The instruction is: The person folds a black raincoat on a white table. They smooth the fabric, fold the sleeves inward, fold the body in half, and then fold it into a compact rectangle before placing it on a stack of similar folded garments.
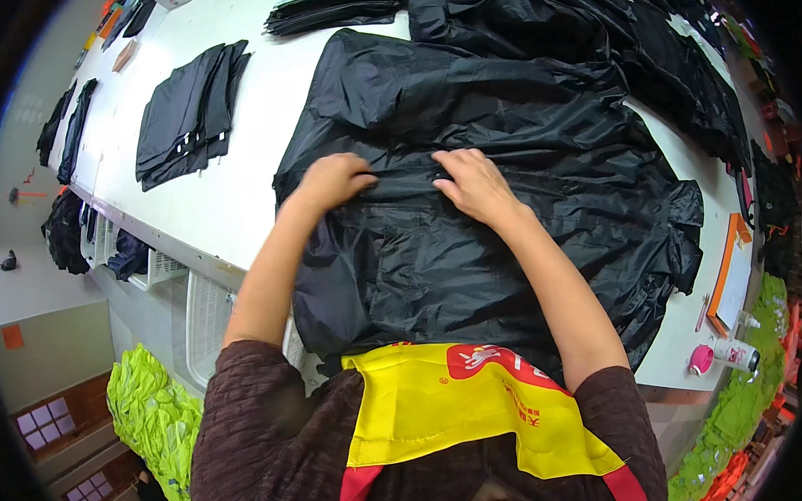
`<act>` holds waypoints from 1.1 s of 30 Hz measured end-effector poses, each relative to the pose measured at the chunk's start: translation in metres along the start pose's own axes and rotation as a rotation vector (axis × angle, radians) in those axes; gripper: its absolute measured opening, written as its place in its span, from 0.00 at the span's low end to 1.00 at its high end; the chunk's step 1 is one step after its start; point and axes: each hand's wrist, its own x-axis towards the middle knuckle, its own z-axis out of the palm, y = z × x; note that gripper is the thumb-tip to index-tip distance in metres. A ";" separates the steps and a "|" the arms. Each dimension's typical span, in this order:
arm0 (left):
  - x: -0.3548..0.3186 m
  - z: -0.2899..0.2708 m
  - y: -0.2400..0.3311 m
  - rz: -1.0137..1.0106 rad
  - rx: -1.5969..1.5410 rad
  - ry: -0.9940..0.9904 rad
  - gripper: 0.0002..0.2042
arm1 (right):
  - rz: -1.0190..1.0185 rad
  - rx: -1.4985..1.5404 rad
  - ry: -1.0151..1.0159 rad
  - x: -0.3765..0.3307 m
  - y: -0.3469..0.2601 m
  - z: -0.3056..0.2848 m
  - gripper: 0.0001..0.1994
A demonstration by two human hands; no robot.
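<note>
Pressing down on a large black garment of thin, shiny, crinkled synthetic cloth (505, 154), both hands sit close together near its middle. The left hand (334, 180) is curled, its fingers bunched into a ridge of the fabric; the right hand (472, 181) lies flatter, fingertips tucked at the same fold, so both grip or pinch cloth rather than resting open. The garment is spread across the long white worktop (234, 187), its near hem hanging over the front edge towards the person's yellow apron bib (446, 411).

Judging by the many fine creases and the sheen, the cloth is likely very light, limp and slippery. It would probably slide over itself and over the smooth worktop, hold no shape, and trap air when folded. A good hold seems to be along a seam or a folded ridge, pinched between thumb and fingers, with a flat palm to keep the rest still.

A neat stack of folded black pieces (190, 112) lies to the left, well apart, and more loose black cloth (681, 63) is heaped at the far right. A small pink-capped bottle (728, 355) lies near the right edge.
</note>
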 end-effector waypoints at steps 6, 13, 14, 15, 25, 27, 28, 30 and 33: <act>-0.059 -0.042 -0.064 -0.378 -0.151 -0.052 0.08 | 0.189 -0.093 -0.086 0.004 -0.006 0.027 0.07; -0.071 -0.033 -0.106 -0.539 -0.637 -0.078 0.10 | 0.490 -0.046 -0.322 0.017 -0.011 0.020 0.10; -0.070 -0.036 -0.106 -0.603 -0.700 -0.111 0.10 | 0.457 -0.045 -0.298 0.016 -0.011 0.021 0.10; -0.072 -0.036 -0.109 -0.574 -0.742 -0.098 0.09 | 0.425 -0.044 -0.274 0.013 -0.009 0.022 0.10; -0.061 -0.030 -0.120 -0.583 -0.528 -0.015 0.07 | 0.627 0.126 -0.364 0.025 -0.005 0.010 0.11; -0.061 -0.029 -0.125 -0.582 -0.609 0.026 0.07 | 0.693 0.198 -0.407 0.030 -0.002 0.004 0.11; -0.062 -0.032 -0.121 -0.592 -0.653 0.049 0.08 | 0.699 0.203 -0.419 0.031 0.000 0.004 0.11; -0.057 -0.033 -0.117 -0.593 -0.679 0.082 0.08 | 0.714 0.212 -0.443 0.033 0.003 0.003 0.11; -0.052 -0.032 -0.118 -0.611 -0.656 0.061 0.07 | 0.723 0.189 -0.448 0.036 0.004 0.005 0.10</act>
